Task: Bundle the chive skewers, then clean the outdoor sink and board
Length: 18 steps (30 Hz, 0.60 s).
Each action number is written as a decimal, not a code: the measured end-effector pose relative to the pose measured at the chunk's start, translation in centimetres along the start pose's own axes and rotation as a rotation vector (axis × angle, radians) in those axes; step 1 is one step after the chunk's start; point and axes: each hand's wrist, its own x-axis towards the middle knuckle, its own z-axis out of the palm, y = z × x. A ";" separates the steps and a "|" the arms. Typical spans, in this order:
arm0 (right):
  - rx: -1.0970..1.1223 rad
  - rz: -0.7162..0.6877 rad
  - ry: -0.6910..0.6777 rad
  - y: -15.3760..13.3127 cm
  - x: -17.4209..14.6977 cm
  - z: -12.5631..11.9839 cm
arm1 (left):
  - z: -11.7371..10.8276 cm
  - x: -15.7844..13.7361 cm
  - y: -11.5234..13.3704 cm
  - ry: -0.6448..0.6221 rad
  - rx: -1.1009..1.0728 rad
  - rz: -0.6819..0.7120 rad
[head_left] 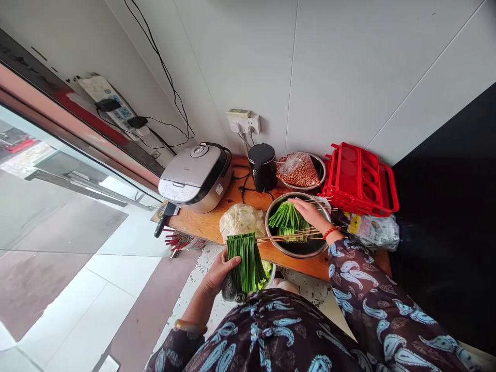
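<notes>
My left hand (220,271) is closed round a flat bunch of skewered garlic chives (246,261), held upright in front of my body. Thin bamboo skewers (273,238) run across its top and point right, towards a metal bowl (270,239). More green chives (285,214) lie in that bowl, some of them on skewers. My right hand (311,216) reaches over the bowl's right side with its fingers stretched out on the chives' top end. Whether those fingertips press on anything is hard to make out.
A rice cooker (196,175) and a cleaver (166,218) stand left on the wooden table (197,223). Behind are a black kettle (262,168) and bagged peanuts (300,173). A red rack (360,181) is at right. A pale plastic bag (242,219) sits beside the bowl.
</notes>
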 end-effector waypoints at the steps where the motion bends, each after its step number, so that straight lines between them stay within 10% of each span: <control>1: 0.078 0.032 0.046 0.0 -0.7 -1.3 | 0.0 -0.1 0.0 0.013 -0.006 -0.008; 8: 0.163 0.058 0.220 -1.5 -4.7 -5.1 | -0.4 -0.1 -0.3 0.083 -0.050 -0.053; 18: -0.568 -0.178 -0.055 -3.0 -3.7 3.1 | 2.4 0.8 2.7 0.093 -0.055 -0.001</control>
